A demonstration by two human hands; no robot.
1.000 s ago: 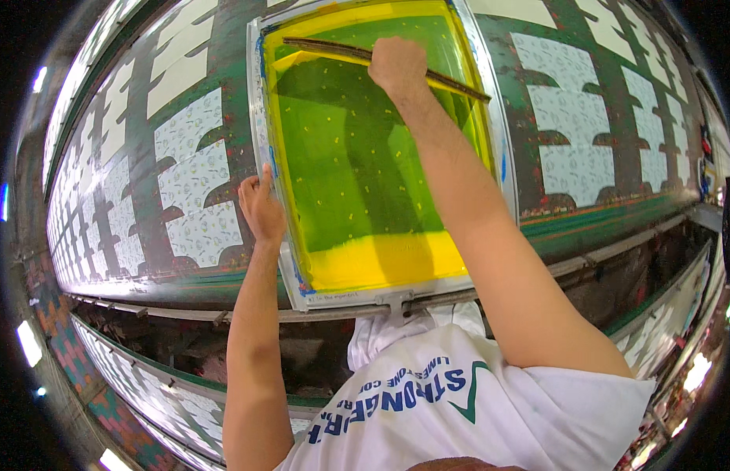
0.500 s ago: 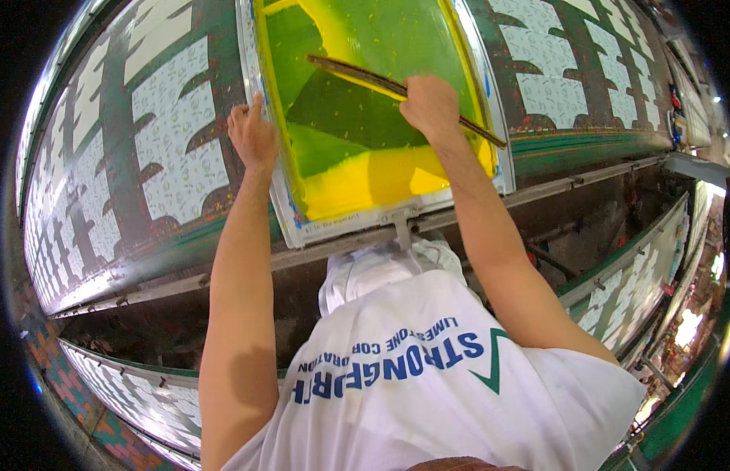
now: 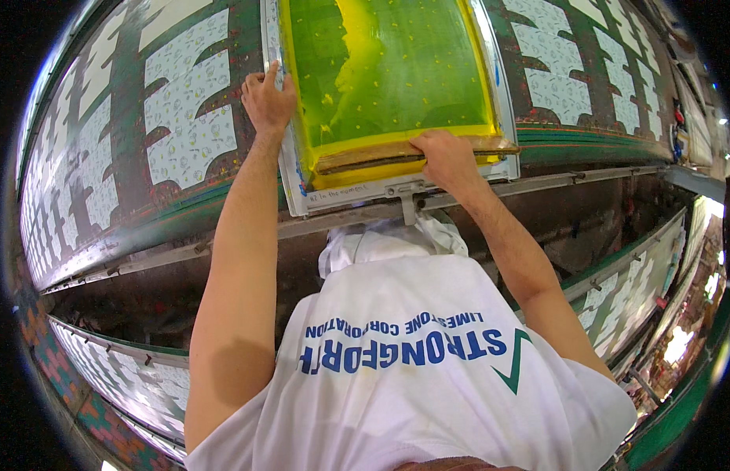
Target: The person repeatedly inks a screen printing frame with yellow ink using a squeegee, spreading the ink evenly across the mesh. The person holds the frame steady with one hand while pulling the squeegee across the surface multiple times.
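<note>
A long green printing table (image 3: 122,169) carries white patterned cloth (image 3: 188,118) and a metal-framed screen (image 3: 290,177).

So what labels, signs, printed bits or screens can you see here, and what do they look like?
Printing screen: on the long table, rectangular pale metal frame, green mesh smeared with yellow ink.
Handwritten note: small dark scrawl on the frame's near edge.
Shirt print: blue lettering with a green tick mark on the white shirt.
Printed fabric: white patterned panels on green, along the table.
No packages or electronic screens.

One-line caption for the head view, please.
Right hand holds a wooden squeegee at the near edge of a yellow-inked printing screen; left hand grips its frame.
</note>
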